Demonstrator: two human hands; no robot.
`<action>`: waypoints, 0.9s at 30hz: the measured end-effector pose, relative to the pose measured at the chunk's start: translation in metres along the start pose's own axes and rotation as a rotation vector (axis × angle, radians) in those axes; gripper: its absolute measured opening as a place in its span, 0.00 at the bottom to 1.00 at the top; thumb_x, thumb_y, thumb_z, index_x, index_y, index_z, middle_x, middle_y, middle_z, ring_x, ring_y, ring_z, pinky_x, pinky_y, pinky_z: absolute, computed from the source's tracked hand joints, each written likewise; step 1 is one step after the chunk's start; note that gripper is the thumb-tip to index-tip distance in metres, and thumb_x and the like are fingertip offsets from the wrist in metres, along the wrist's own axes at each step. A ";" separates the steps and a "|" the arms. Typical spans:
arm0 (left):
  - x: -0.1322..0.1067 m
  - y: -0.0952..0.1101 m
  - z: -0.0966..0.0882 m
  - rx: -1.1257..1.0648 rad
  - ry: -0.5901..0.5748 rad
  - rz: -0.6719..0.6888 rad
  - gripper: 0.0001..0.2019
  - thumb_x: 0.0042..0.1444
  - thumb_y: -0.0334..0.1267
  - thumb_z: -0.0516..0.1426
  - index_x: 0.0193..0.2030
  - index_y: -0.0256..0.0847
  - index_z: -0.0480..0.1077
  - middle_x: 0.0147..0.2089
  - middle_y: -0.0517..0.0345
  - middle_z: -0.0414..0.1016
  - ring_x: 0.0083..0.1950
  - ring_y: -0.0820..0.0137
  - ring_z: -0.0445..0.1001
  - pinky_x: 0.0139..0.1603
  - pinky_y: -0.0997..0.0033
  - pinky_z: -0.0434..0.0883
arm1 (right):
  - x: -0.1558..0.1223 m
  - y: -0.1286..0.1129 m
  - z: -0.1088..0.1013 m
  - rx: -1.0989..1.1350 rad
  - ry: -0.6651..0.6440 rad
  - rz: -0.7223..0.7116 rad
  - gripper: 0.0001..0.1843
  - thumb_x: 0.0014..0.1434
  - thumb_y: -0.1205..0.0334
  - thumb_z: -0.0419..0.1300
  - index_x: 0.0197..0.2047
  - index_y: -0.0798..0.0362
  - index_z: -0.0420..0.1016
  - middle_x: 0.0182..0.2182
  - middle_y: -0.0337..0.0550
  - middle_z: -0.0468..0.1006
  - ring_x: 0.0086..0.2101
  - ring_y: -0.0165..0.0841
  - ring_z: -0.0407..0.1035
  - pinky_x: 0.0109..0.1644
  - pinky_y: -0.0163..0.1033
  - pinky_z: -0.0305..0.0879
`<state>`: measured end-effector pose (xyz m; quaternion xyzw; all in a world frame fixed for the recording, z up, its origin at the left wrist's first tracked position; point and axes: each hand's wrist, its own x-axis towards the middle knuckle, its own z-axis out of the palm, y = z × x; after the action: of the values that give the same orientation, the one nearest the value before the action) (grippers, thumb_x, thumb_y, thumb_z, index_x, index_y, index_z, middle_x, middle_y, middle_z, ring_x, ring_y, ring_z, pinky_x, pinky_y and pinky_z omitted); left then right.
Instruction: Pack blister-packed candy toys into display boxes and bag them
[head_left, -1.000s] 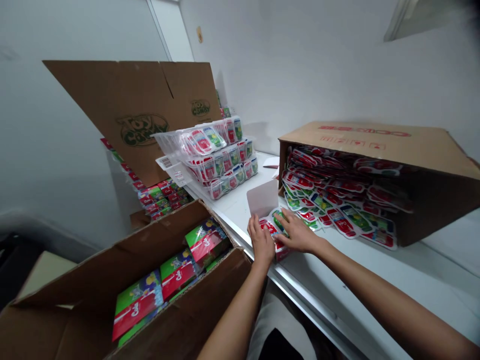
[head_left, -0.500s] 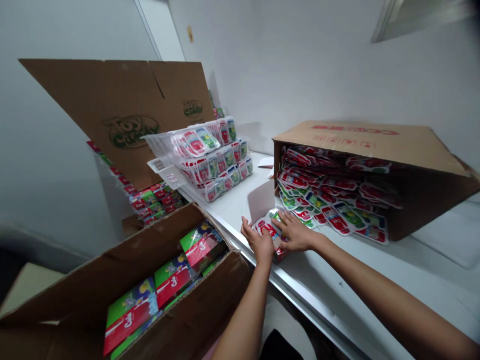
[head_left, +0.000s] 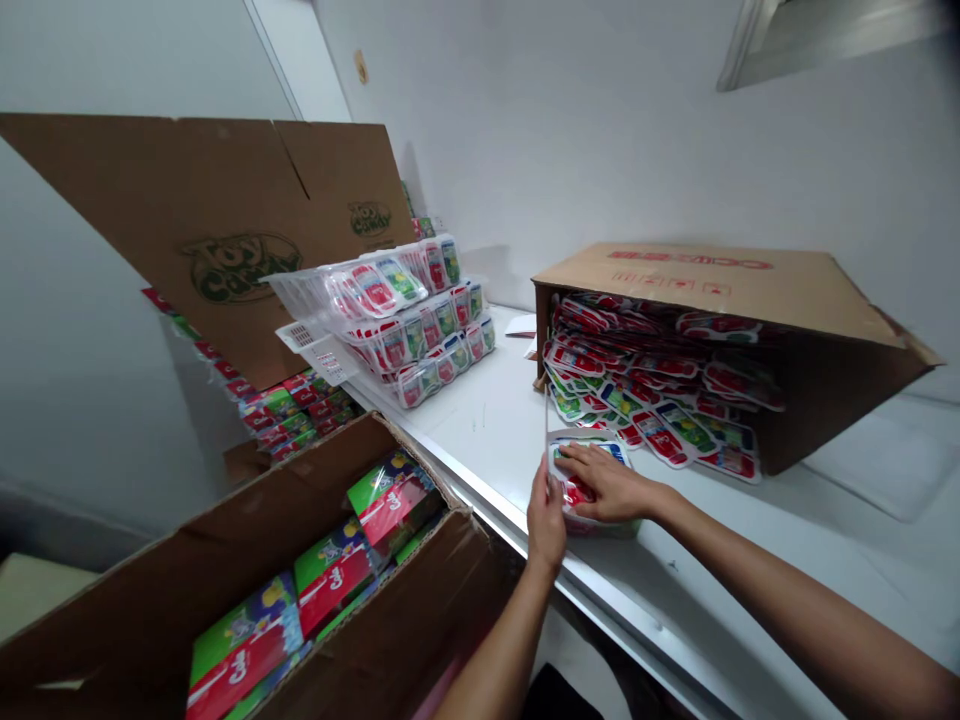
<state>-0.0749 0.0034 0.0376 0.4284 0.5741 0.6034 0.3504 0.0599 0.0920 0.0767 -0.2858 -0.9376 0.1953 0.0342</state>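
A small candy carton point(head_left: 600, 525) sits on the white table near its front edge, filled with red and green sachets point(head_left: 576, 490). Its lid point(head_left: 547, 425) stands up, seen nearly edge-on. My left hand point(head_left: 547, 515) grips the carton's left side at the base of the lid, thumb toward the sachets. My right hand point(head_left: 607, 483) lies over the sachets with its fingers stretched out, pressing on top. Just behind, loose sachets point(head_left: 667, 435) spill from a large cardboard box point(head_left: 697, 270) lying on its side.
An open shipping box point(head_left: 420, 590) at the lower left holds wrapped cola cartons point(head_left: 334, 570). Stacked plastic packs of sachets point(head_left: 427, 330) stand on the table point(head_left: 480, 415) at the back left. A tall cardboard flap point(head_left: 225, 200) rises behind them.
The carton has turned and shifted slightly right, so its lid now shows edge-on. My left hand has moved from over the sachets to the carton's left side. My right hand stays on top.
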 end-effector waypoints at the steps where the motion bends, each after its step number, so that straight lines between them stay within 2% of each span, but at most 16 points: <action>1: -0.010 -0.001 0.003 -0.004 -0.022 -0.006 0.28 0.62 0.53 0.51 0.64 0.39 0.63 0.65 0.45 0.66 0.67 0.58 0.62 0.67 0.60 0.60 | -0.005 0.001 -0.001 0.001 -0.011 -0.041 0.43 0.50 0.52 0.64 0.66 0.57 0.59 0.66 0.60 0.55 0.66 0.52 0.46 0.68 0.59 0.39; 4: -0.042 -0.001 0.011 0.015 -0.029 -0.025 0.30 0.64 0.54 0.48 0.68 0.41 0.54 0.72 0.47 0.52 0.72 0.60 0.51 0.72 0.60 0.51 | -0.021 0.001 -0.001 0.024 -0.019 -0.167 0.40 0.49 0.51 0.65 0.63 0.56 0.63 0.64 0.59 0.60 0.64 0.51 0.50 0.68 0.59 0.39; 7: -0.059 0.003 0.016 0.041 -0.026 -0.038 0.29 0.66 0.53 0.45 0.70 0.41 0.51 0.73 0.47 0.48 0.73 0.62 0.48 0.73 0.61 0.49 | -0.030 0.002 0.000 0.086 0.076 -0.163 0.35 0.56 0.49 0.60 0.62 0.56 0.63 0.63 0.58 0.61 0.63 0.47 0.52 0.67 0.56 0.45; 11: -0.060 0.006 0.018 0.063 -0.062 -0.036 0.28 0.67 0.53 0.43 0.69 0.43 0.52 0.72 0.49 0.50 0.73 0.62 0.49 0.72 0.63 0.50 | -0.030 0.002 0.004 0.054 0.219 -0.052 0.34 0.59 0.51 0.56 0.64 0.59 0.59 0.61 0.60 0.63 0.61 0.47 0.55 0.63 0.55 0.53; 15: -0.061 0.003 0.019 0.098 -0.073 -0.045 0.28 0.67 0.52 0.44 0.69 0.44 0.52 0.72 0.49 0.50 0.72 0.61 0.50 0.72 0.62 0.51 | -0.029 -0.005 0.008 -0.037 0.192 -0.074 0.33 0.58 0.52 0.56 0.63 0.59 0.61 0.60 0.61 0.63 0.59 0.50 0.56 0.63 0.56 0.52; 18: -0.062 0.002 0.023 0.142 -0.034 -0.025 0.28 0.66 0.53 0.45 0.69 0.43 0.53 0.72 0.47 0.50 0.72 0.61 0.50 0.72 0.61 0.51 | -0.031 -0.010 0.008 -0.055 0.140 -0.096 0.30 0.58 0.53 0.56 0.60 0.59 0.66 0.58 0.61 0.66 0.58 0.51 0.58 0.63 0.58 0.50; 23: -0.065 0.006 0.026 0.183 0.051 -0.060 0.28 0.65 0.50 0.48 0.67 0.39 0.53 0.67 0.41 0.58 0.69 0.57 0.57 0.68 0.56 0.58 | -0.036 0.001 -0.001 0.138 0.165 -0.069 0.31 0.61 0.52 0.54 0.64 0.58 0.60 0.61 0.59 0.63 0.61 0.46 0.56 0.63 0.52 0.54; 25: -0.075 0.011 0.021 0.274 0.113 0.001 0.30 0.61 0.49 0.53 0.67 0.39 0.52 0.67 0.39 0.57 0.68 0.53 0.58 0.66 0.51 0.60 | -0.039 0.007 -0.004 0.156 0.199 -0.044 0.29 0.63 0.52 0.53 0.63 0.57 0.62 0.61 0.57 0.64 0.61 0.45 0.56 0.64 0.52 0.55; 27: -0.089 0.021 0.015 0.361 0.176 0.191 0.29 0.58 0.43 0.58 0.64 0.42 0.55 0.63 0.40 0.61 0.65 0.52 0.62 0.63 0.48 0.62 | -0.040 0.010 -0.003 0.107 0.199 -0.029 0.27 0.62 0.53 0.54 0.61 0.56 0.65 0.60 0.58 0.65 0.61 0.47 0.56 0.64 0.55 0.53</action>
<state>-0.0249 -0.0741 0.0476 0.4822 0.6581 0.5563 0.1579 0.0995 0.0784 0.0775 -0.2877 -0.9219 0.2153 0.1452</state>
